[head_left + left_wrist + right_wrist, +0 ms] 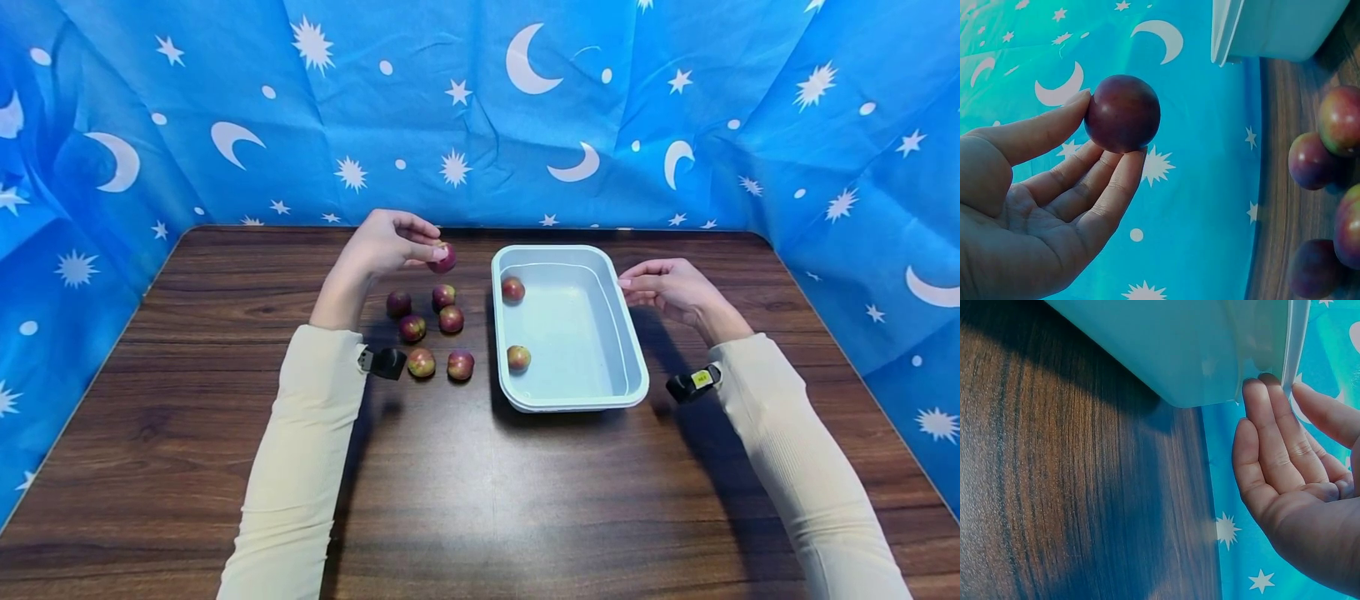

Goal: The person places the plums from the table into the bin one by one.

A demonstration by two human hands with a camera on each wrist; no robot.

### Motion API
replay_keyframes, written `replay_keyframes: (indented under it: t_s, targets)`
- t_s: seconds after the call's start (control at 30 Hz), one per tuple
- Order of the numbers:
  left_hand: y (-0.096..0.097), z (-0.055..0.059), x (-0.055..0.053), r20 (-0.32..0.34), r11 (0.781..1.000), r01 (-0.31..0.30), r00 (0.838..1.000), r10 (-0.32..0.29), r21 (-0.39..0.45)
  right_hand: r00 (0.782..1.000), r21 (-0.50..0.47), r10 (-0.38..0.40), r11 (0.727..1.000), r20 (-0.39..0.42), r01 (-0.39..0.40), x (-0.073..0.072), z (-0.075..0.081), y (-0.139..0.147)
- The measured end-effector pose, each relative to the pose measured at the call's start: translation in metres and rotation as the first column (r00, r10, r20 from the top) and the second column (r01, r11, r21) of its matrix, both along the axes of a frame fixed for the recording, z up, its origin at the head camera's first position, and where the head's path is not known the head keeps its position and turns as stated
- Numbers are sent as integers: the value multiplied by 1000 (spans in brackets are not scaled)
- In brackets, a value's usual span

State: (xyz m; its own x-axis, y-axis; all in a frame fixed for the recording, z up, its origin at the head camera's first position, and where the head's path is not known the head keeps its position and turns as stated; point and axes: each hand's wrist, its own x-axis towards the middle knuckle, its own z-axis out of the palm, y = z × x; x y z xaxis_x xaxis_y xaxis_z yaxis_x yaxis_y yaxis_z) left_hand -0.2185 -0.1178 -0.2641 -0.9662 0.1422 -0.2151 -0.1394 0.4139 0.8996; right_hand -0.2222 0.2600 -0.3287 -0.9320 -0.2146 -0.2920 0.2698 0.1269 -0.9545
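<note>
Between thumb and fingertips, my left hand pinches a dark red plum above the far left part of the table. Beneath and in front of that hand, several red and yellow-green plums lie loose on the wood. My right hand holds the right rim of a white plastic tub. In the right wrist view the thumb is at the outer edge of the rim, with fingertips under it against the wall. Inside the tub, one plum and another nearer plum rest along its left side.
The dark wooden table carries the tub right of the loose plums. A blue cloth with white moons and stars hangs behind the table and at its sides. Each wrist wears a small black camera.
</note>
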Motion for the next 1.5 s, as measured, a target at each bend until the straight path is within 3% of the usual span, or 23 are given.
replay_keyframes:
  t_s: [0.6,0.93,1.5]
  targets:
    - [28,8,-1,-9,999,43,999,-43,15,1000,-10,9,1000,-3,-9,1,1,0]
    - [51,2,-1,-30,996,87,996,-87,31,1000,0,6,1000,-6,-6,1,0,0]
    - [70,-12,1,-54,991,128,991,-126,42,999,29,20,999,-30,-19,3,1,0]
